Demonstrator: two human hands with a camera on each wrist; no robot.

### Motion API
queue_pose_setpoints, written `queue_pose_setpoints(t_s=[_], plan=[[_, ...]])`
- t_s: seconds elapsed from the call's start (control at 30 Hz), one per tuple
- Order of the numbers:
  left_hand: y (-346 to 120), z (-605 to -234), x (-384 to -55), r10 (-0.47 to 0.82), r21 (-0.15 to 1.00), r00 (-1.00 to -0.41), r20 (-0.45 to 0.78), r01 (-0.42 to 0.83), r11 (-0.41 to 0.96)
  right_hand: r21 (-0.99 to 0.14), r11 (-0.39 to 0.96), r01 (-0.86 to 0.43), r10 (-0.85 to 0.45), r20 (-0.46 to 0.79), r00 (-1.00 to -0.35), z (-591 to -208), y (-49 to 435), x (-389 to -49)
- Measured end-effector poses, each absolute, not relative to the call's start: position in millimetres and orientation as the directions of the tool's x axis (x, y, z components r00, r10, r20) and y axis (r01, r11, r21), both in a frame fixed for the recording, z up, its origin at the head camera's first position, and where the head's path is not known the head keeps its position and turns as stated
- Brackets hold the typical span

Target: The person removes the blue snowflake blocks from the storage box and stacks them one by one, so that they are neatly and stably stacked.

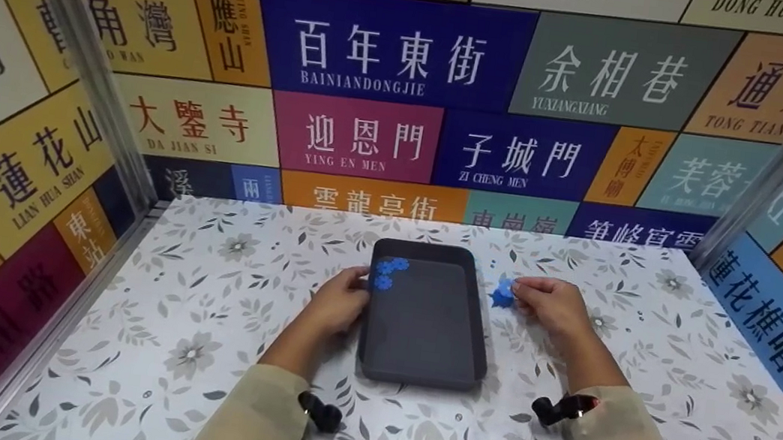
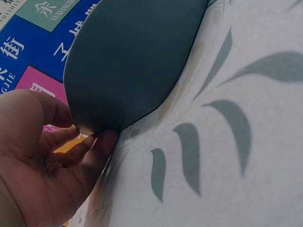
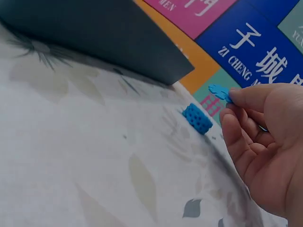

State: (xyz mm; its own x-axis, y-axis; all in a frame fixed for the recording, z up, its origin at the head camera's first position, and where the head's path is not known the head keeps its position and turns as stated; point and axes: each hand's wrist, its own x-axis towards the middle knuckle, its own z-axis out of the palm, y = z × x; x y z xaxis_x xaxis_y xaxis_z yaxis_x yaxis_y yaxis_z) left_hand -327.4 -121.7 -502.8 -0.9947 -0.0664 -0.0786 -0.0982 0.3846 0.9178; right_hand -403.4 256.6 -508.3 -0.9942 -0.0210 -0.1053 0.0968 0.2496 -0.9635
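A dark grey rectangular tray [image 1: 426, 331] lies on the patterned tabletop. My left hand [image 1: 342, 298] grips its left wall; in the left wrist view the thumb [image 2: 105, 142] presses the outer side low on the wall. Inside the tray's far left corner lie several small blue flower-shaped pieces [image 1: 384, 282]. To the right of the tray, my right hand [image 1: 553, 302] pinches one thin blue flower-shaped piece [image 3: 219, 92] between thumb and forefinger. Just below it on the table stands a short stack of blue flower-shaped pieces [image 3: 197, 119].
A white tablecloth with grey leaves and flowers [image 1: 192, 353] covers the table. Behind it rises a wall of coloured street-name panels [image 1: 399, 47], with metal posts [image 1: 92, 52] at the corners. Small blue specks [image 1: 493, 264] lie near the tray's far right corner.
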Motion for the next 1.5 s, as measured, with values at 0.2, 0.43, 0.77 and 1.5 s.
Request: queue_pose_setpoints(t_s=[0.2,0.43,0.77,1.5], plan=[[-121.8,-502.8,-327.0,-0.043,0.923,-0.997,-0.061,-0.073,0.379,-0.968,0.222,0.114,-0.035,-0.125,-0.992,-517.8,258.2,-405.1],[-122.3,-503.6,-328.4,-0.054,0.921,-0.996,-0.071,-0.086,0.379,-0.959,0.243,0.143,-0.008,-0.15,-0.989,-518.4,256.5,-404.7],[-122.1,-503.4,-327.9,-0.062,0.917,-0.996,-0.071,-0.09,0.389,-0.935,0.319,0.155,0.059,-0.144,-0.988,-518.8,249.5,-402.4],[-121.9,-499.8,-326.1,-0.059,0.909,-0.996,-0.06,-0.079,0.409,-0.941,0.32,0.106,0.081,-0.084,-0.993,-499.9,229.7,-397.0]])
